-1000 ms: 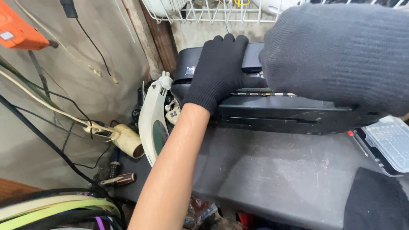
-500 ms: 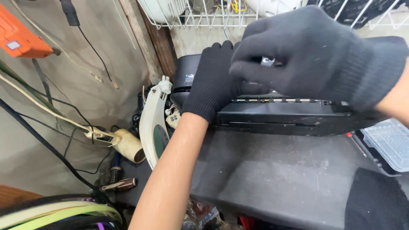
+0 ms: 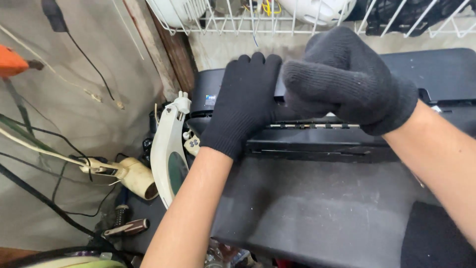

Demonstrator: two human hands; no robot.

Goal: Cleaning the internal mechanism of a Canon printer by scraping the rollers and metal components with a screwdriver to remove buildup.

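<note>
Black-gloved, the left hand [image 3: 245, 101] lies flat and open on the black printer [image 3: 317, 134]; the right hand [image 3: 347, 82] curls over its top edge, apparently gripping nothing separate.

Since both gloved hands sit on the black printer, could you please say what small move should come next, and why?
Probably lift the lid edge slightly: the left hand lies flat on the black plastic printer, bracing it, while the right hand curls over its front lid edge.

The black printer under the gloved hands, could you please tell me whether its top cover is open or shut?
Shut, apparently: the black printer shows its top lying flat, and the left hand lies flat on it.
</note>
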